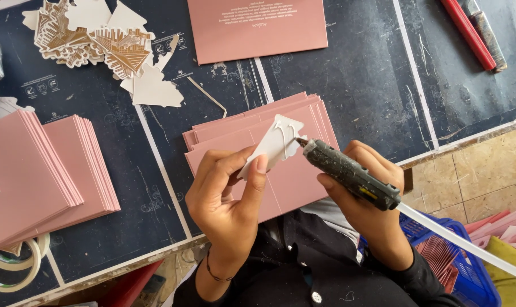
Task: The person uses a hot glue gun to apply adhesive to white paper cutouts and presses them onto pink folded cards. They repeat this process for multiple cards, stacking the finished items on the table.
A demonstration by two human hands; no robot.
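We see left hand (226, 193) pinching white cutout (272, 145), thumb and fingers closed on it. Right hand (366, 204) grips glue gun (349, 173), nozzle touching cutout. Pink card stack (292, 176) beneath both hands on desk (360, 74).

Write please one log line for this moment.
left hand: holds white cutout | right hand: holds glue gun, nozzle at cutout | below: pink card stack

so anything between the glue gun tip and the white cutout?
Nothing visible. The right hand holds the glue gun with its tip at the edge of the white cutout, which the left hand pinches above the pink card stack.
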